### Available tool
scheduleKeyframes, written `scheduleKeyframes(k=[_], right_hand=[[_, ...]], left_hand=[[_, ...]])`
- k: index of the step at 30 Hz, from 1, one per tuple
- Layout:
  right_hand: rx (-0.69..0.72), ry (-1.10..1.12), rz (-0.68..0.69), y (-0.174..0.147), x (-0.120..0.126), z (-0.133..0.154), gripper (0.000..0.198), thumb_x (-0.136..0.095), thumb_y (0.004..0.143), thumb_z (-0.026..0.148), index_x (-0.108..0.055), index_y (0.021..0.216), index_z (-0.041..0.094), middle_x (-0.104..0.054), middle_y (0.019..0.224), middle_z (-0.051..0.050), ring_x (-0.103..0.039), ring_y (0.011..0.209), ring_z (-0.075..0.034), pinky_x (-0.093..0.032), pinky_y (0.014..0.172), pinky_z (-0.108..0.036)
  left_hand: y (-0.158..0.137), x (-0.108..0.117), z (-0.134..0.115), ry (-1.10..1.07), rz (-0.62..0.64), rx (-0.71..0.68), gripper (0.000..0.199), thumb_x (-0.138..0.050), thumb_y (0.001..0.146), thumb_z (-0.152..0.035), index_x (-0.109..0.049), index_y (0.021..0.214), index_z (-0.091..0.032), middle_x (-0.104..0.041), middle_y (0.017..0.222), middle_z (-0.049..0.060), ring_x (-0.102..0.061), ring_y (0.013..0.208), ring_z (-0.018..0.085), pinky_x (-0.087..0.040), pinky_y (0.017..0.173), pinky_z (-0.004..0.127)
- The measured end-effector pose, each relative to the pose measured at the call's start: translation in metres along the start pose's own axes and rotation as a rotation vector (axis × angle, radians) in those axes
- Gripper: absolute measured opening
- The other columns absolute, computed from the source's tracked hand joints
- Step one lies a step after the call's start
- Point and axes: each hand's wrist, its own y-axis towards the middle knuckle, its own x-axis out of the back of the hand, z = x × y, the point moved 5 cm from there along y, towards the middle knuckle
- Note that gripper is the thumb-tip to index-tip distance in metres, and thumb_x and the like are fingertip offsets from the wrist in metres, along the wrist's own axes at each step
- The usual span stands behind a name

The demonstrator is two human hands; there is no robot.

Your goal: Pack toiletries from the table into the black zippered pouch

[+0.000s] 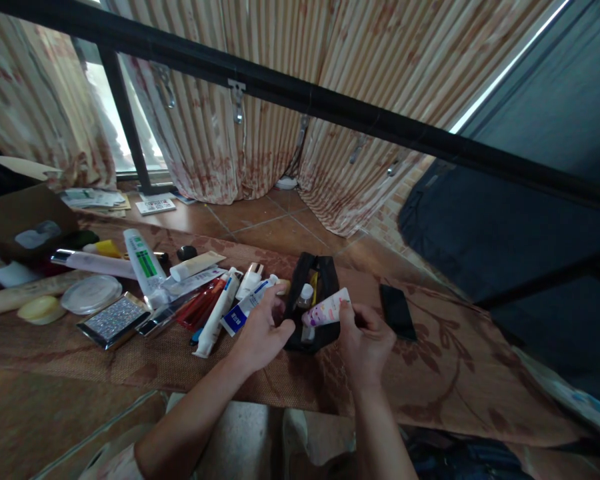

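A small white tube with purple and pink print (325,308) is pinched at its end by my right hand (367,343). The tube slants over the open mouth of a black pouch (325,340). My left hand (265,327) grips the pouch at its left edge, fingers curled and partly hidden, thumb along the near side. Inside the pouch a clear bottle with a white cap (306,293) stands upright, with something yellow behind it. Just left of my left hand lie a blue-and-white tube (247,307) and a long white tube (217,317).
Several cosmetics crowd the cloth's left side, among them a green-labelled tube (144,260), a glittery compact (115,320) and a round clear tub (91,293). A cardboard box (25,220) stands behind. A black phone (398,311) lies right; a dark rail (300,97) crosses above.
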Motion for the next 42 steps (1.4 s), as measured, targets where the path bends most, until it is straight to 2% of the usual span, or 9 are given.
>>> scheduleKeyframes(k=[5,13,26,42], right_hand=[[0.040,-0.022,0.044,-0.002,-0.005,0.005,0.027,-0.056,0.080,0.032,-0.063,0.060,0.015,-0.056,0.052,0.002,-0.050,0.051,-0.011,-0.036,0.052,-0.021],[0.009,-0.003,0.075,-0.003,-0.008,0.002,0.026,-0.056,0.079,0.034,-0.066,0.063,0.016,-0.062,0.056,0.000,-0.056,0.053,-0.013,-0.040,0.054,-0.022],[-0.020,0.007,0.211,-0.008,-0.018,0.004,0.024,-0.058,0.079,0.036,-0.067,0.066,0.017,-0.065,0.058,0.000,-0.058,0.053,-0.013,-0.040,0.052,-0.022],[-0.030,0.028,0.203,-0.008,-0.018,0.002,0.026,-0.057,0.082,0.038,-0.067,0.069,0.017,-0.066,0.060,0.000,-0.059,0.055,-0.013,-0.041,0.055,-0.023]], left_hand=[[0.000,-0.003,-0.002,-0.012,0.049,0.001,0.054,-0.051,0.075,-0.012,-0.039,0.126,-0.022,-0.058,0.083,0.000,-0.057,0.073,0.016,-0.044,0.063,0.028],[-0.001,-0.004,-0.003,0.038,0.039,-0.013,0.049,-0.051,0.075,-0.014,-0.043,0.124,-0.020,-0.059,0.084,0.001,-0.057,0.075,0.017,-0.045,0.067,0.030],[-0.002,-0.004,-0.005,0.016,0.048,-0.009,0.050,-0.054,0.077,-0.018,-0.044,0.125,-0.020,-0.060,0.085,0.002,-0.058,0.076,0.017,-0.046,0.068,0.031],[-0.002,-0.005,-0.005,0.006,0.058,-0.015,0.049,-0.055,0.078,-0.019,-0.044,0.125,-0.020,-0.060,0.085,0.002,-0.058,0.076,0.017,-0.046,0.068,0.030]])
